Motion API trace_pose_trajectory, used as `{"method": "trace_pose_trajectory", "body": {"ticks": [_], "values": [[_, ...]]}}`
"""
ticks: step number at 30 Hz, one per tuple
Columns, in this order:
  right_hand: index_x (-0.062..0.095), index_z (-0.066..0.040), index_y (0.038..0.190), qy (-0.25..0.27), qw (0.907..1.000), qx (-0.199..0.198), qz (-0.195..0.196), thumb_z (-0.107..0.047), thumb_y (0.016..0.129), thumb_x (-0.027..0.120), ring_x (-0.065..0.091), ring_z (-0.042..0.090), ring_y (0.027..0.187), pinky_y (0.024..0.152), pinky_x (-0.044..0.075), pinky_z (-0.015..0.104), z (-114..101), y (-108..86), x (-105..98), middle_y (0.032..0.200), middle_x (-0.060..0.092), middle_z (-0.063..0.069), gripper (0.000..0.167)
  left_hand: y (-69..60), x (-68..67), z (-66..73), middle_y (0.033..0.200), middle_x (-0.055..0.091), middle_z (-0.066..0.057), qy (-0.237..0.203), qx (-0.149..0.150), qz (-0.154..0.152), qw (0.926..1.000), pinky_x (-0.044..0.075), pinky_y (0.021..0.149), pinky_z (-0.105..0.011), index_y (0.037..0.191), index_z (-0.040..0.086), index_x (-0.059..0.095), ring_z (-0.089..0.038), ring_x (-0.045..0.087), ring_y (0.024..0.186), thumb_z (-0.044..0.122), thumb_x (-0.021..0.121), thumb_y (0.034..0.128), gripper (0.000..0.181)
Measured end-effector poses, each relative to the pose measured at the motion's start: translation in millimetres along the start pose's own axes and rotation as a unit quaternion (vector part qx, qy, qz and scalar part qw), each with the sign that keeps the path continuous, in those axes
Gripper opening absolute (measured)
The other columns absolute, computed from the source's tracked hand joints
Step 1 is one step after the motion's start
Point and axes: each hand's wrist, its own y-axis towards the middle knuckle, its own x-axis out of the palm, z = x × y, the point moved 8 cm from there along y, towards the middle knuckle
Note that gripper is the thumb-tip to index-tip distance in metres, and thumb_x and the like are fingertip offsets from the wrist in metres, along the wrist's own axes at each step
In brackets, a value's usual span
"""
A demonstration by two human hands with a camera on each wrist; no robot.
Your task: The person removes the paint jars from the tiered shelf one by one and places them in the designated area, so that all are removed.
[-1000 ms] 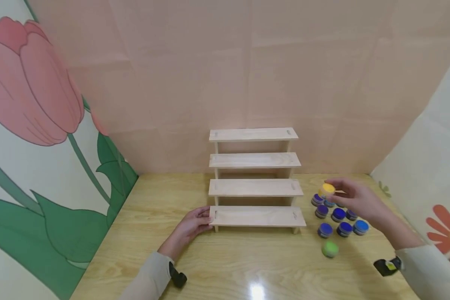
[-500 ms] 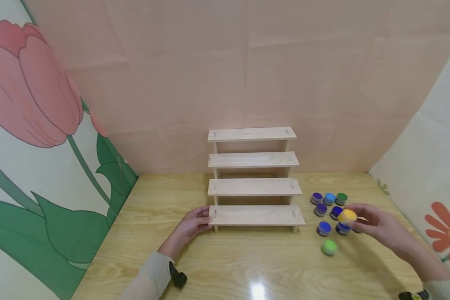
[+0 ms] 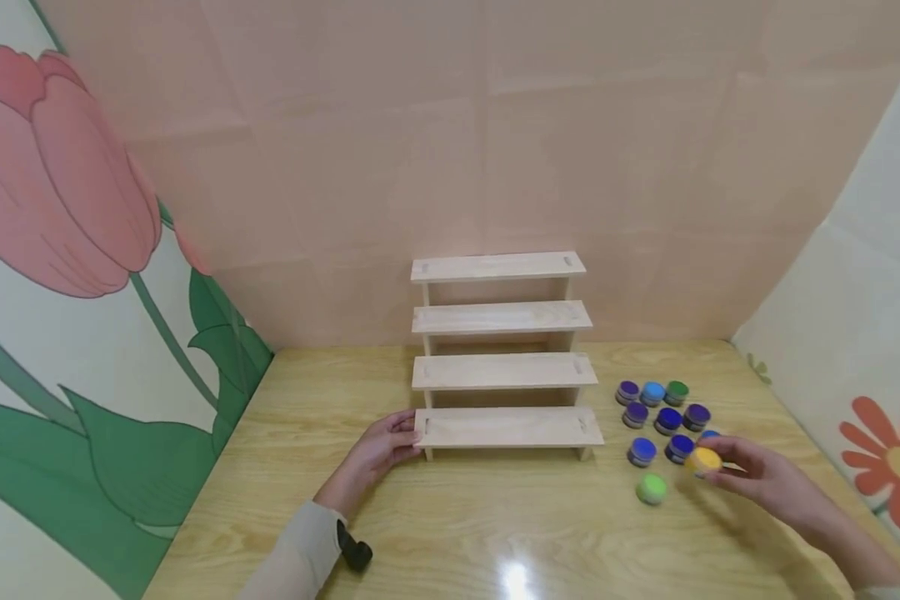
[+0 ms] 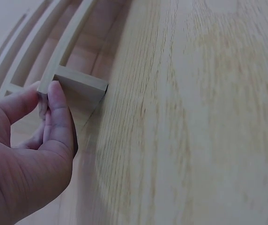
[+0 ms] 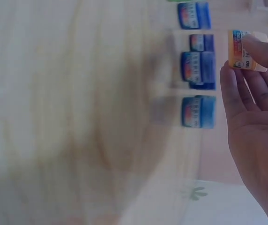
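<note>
A light wooden stepped rack (image 3: 504,427) with several shelves stands on the table. My left hand (image 3: 381,443) pinches the left end of its lowest shelf; in the left wrist view the thumb and fingers (image 4: 59,110) close on that board's corner. At the right, my right hand (image 3: 768,483) holds a small paint jar with a yellow lid (image 3: 703,461) above the table. The right wrist view shows that yellow jar (image 5: 239,50), labelled, between thumb and fingertips. Near it stand blue-lidded jars (image 3: 679,448) and a green-lidded jar (image 3: 652,488).
Several purple, blue and dark green jars (image 3: 676,392) stand in rows to the right of the rack. The wooden table (image 3: 450,525) meets a pink backdrop (image 3: 330,167). Flower-printed panels (image 3: 870,350) rise at both sides.
My right hand has carried the yellow-lidded jar from above the back row toward the front right, uncovering the back jars. The left hand stays on the rack. The view has shifted slightly.
</note>
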Motion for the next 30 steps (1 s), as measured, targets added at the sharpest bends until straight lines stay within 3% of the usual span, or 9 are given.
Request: {"method": "trace_pose_trajectory", "body": {"ticks": [5, 12, 20, 23, 27, 30], "values": [[0.052, 0.007, 0.137, -0.004, 1.0000, 0.004, -0.004, -0.013, 0.098, 0.066, 0.056, -0.013, 0.108, 0.084, 0.054, 0.016, 14.2, -1.7, 5.3, 0.121, 0.063, -0.022, 0.046, 1.1, -2.1, 0.1, 0.113, 0.057, -0.009, -0.001, -0.005, 0.007, 1.0000, 0.058, 0.074, -0.024, 0.151, -0.008, 0.036, -0.015, 0.065, 0.087, -0.007, 0.059, 0.0955, 0.060], [0.052, 0.007, 0.137, -0.003, 0.9992, 0.040, -0.009, -0.017, 0.097, 0.069, 0.054, -0.015, 0.106, 0.084, 0.053, 0.014, 32.5, -3.1, 12.9, 0.119, 0.061, -0.024, 0.050, 0.6, -3.2, 0.0, 0.114, 0.056, -0.009, 0.004, -0.007, 0.004, 1.0000, 0.058, 0.075, -0.025, 0.151, -0.007, 0.036, -0.015, 0.064, 0.088, -0.007, 0.059, 0.0956, 0.061], [0.051, 0.007, 0.138, -0.010, 0.9983, 0.055, -0.015, -0.019, 0.095, 0.071, 0.054, -0.016, 0.104, 0.084, 0.052, 0.014, 41.3, -4.0, 16.9, 0.118, 0.059, -0.026, 0.054, -0.2, -3.9, 2.0, 0.113, 0.056, -0.008, 0.005, -0.007, -0.001, 1.0000, 0.058, 0.075, -0.024, 0.152, -0.007, 0.036, -0.015, 0.065, 0.088, -0.007, 0.060, 0.0959, 0.061], [0.052, 0.007, 0.137, -0.022, 0.9986, 0.047, -0.012, -0.018, 0.094, 0.072, 0.053, -0.016, 0.104, 0.084, 0.053, 0.014, 41.6, -3.3, 17.8, 0.122, 0.063, -0.013, 0.053, -0.3, -4.2, 2.6, 0.112, 0.056, -0.007, 0.004, -0.005, -0.004, 1.0000, 0.058, 0.074, -0.024, 0.152, -0.008, 0.035, -0.015, 0.065, 0.088, -0.007, 0.060, 0.0958, 0.061], [0.054, 0.007, 0.136, -0.045, 0.9984, 0.034, -0.007, -0.016, 0.093, 0.073, 0.052, -0.017, 0.104, 0.083, 0.053, 0.014, 40.1, -1.6, 19.0, 0.128, 0.063, 0.014, 0.053, -1.1, -4.7, 3.6, 0.112, 0.057, -0.007, 0.006, -0.002, -0.005, 1.0000, 0.058, 0.073, -0.024, 0.151, -0.009, 0.034, -0.015, 0.065, 0.087, -0.008, 0.059, 0.0954, 0.061], [0.054, 0.007, 0.136, -0.056, 0.9978, 0.035, -0.005, -0.017, 0.092, 0.074, 0.053, -0.017, 0.103, 0.083, 0.053, 0.014, 38.8, -1.5, 18.7, 0.130, 0.060, 0.023, 0.054, -1.1, -4.3, 3.5, 0.111, 0.057, -0.007, 0.006, -0.004, -0.004, 1.0000, 0.058, 0.074, -0.024, 0.151, -0.008, 0.035, -0.015, 0.065, 0.087, -0.009, 0.059, 0.0951, 0.061]]}}
